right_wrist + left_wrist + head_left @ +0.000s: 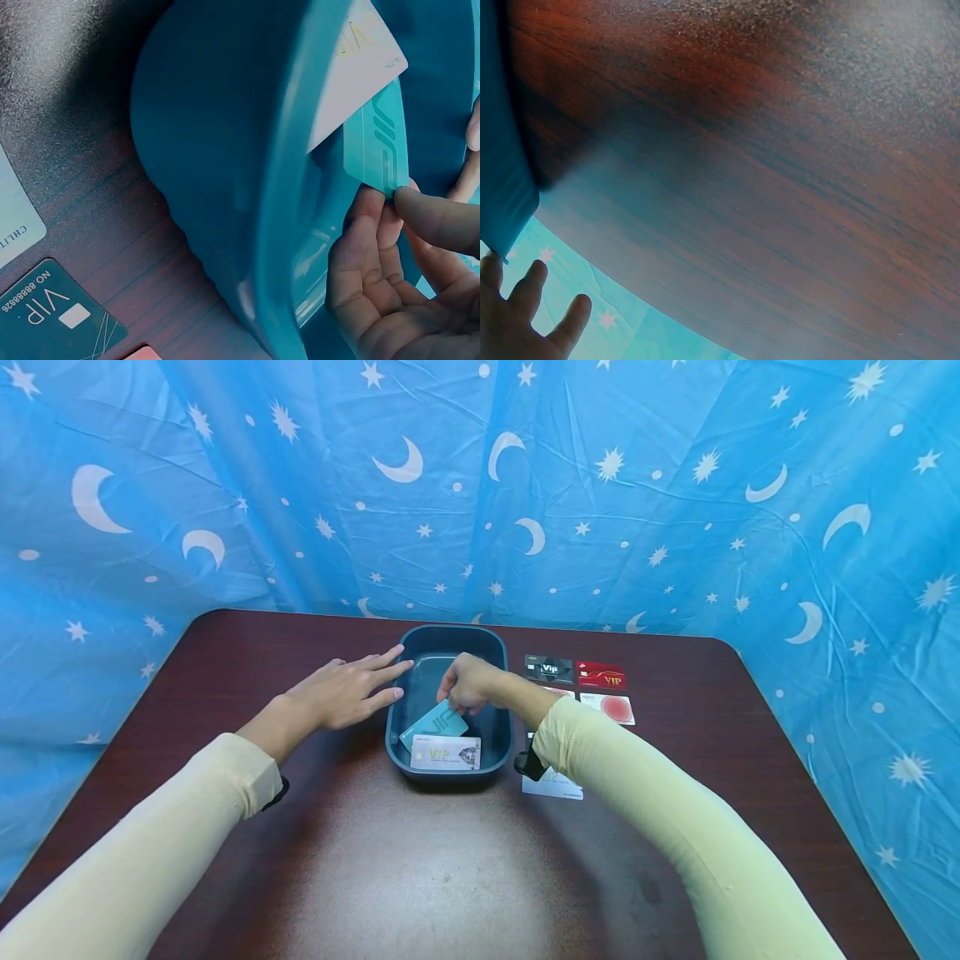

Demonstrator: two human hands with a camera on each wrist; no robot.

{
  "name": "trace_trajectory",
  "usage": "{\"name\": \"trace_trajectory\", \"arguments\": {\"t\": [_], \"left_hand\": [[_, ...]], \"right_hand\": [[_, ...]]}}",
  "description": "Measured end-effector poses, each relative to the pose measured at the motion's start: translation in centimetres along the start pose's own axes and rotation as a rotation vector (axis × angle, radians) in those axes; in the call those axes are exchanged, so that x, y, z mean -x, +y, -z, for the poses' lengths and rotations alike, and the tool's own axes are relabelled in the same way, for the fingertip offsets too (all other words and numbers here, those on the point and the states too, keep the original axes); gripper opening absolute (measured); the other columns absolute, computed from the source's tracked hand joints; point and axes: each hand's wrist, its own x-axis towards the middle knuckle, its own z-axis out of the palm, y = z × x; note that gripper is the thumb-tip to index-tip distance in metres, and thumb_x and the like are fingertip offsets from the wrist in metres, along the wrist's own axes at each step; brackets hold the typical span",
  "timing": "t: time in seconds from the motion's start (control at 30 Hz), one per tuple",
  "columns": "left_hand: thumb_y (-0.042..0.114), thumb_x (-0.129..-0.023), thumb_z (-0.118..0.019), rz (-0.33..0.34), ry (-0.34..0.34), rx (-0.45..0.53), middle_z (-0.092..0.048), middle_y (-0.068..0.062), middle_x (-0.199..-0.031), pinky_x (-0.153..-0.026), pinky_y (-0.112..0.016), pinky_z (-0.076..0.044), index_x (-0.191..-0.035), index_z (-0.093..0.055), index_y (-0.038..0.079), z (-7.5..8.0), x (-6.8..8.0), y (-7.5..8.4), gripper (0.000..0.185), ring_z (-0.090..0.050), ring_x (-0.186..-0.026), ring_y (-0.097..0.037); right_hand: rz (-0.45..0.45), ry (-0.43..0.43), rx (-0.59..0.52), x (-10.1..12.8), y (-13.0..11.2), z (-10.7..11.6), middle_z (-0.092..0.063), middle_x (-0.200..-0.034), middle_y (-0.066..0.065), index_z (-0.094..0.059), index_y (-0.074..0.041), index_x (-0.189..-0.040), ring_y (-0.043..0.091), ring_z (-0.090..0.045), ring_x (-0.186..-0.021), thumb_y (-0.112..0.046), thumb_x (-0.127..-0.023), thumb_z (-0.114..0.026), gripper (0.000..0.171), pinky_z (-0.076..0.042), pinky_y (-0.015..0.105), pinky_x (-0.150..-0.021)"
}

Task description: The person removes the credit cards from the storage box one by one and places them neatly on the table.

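Your right hand (pixel 468 683) reaches into the dark teal oval plastic tub (pixel 448 639) and pinches the teal VIP card (pixel 435 724) by its edge, just above the white VIP card (pixel 446 752) lying inside the tub. Your left hand (pixel 343 692) rests flat with straight fingers on the dark wooden worktop (pixel 420 868), touching the tub's left rim. Only your right wrist view shows thumb and fingertips (pixel 375 204) closed on the card's corner, plus a dark VIP card (pixel 56 309) outside the tub.

- We see bright, even light and a pale glare patch on the table (pixel 420 877) nearest us.
- Our wrist views look dim, blue-tinted and softly blurred.
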Motion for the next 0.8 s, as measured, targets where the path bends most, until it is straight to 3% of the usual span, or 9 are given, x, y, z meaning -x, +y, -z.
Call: {"name": "trace_trajectory", "arguments": {"t": [0.33, 0.5, 0.8], "left_hand": [[0.043, -0.105, -0.043, -0.002, 0.005, -0.005, -0.021, -0.014, -0.164, -0.106, -0.071, -0.03, -0.156, -0.035, 0.015, 0.3, 0.0, 0.2, 0.059, -0.032, -0.144, -0.041], [0.045, -0.105, -0.042, 0.006, -0.007, 0.001, -0.02, -0.013, -0.164, -0.106, -0.07, -0.03, -0.156, -0.034, 0.016, 0.3, -0.1, 0.2, 0.059, -0.031, -0.145, -0.04], [0.044, -0.105, -0.043, 0.015, -0.004, -0.003, -0.019, -0.014, -0.164, -0.106, -0.07, -0.03, -0.156, -0.034, 0.015, 0.1, -0.1, 0.2, 0.059, -0.032, -0.144, -0.041]], "right_hand": [[0.015, 0.062, -0.018, 0.2, 0.0, 1.0, -0.066, -0.089, 0.011, -0.073, -0.002, -0.099, 0.025, -0.065, -0.077, 0.003, -0.094, -0.063, 0.013, -0.057, 0.033, -0.067], [0.035, 0.126, 0.013, 0.5, 0.0, 1.8, -0.068, -0.091, 0.013, -0.074, -0.002, -0.099, 0.029, -0.068, -0.081, 0.004, -0.093, -0.063, 0.015, -0.051, 0.027, -0.058], [0.034, 0.161, 0.01, 1.3, 0.6, 3.9, -0.067, -0.098, 0.014, -0.074, -0.003, -0.1, 0.026, -0.068, -0.081, 0.003, -0.094, -0.061, 0.015, -0.053, 0.03, -0.064]]}}
